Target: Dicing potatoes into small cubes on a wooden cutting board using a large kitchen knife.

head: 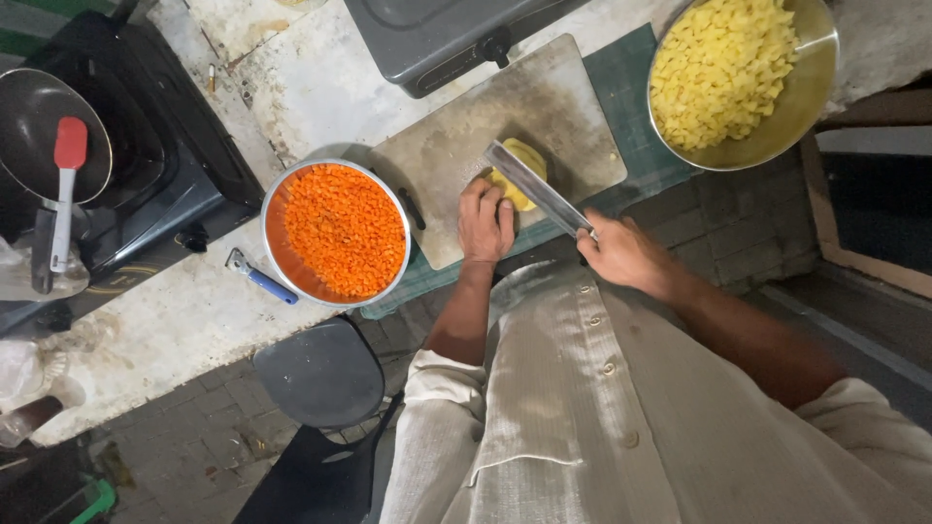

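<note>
A peeled yellow potato (pixel 525 161) lies on a worn grey cutting board (pixel 456 146). My left hand (pixel 485 221) presses down on the potato's near side. My right hand (pixel 623 252) grips the handle of a broad knife (pixel 536 184), whose blade rests across the potato. A round metal bowl (pixel 275 209) full of diced orange carrot stands to the left of the board. A larger metal bowl (pixel 811 92) of diced yellow potato sits at the upper right.
A blue-handled peeler (pixel 260 278) lies beside the carrot bowl. A black stove (pixel 146 165) at the left carries a pan (pixel 29 126) with a red spatula (pixel 66 175). Another stove (pixel 437 34) stands behind the board. A dark stool (pixel 320 374) is below the counter.
</note>
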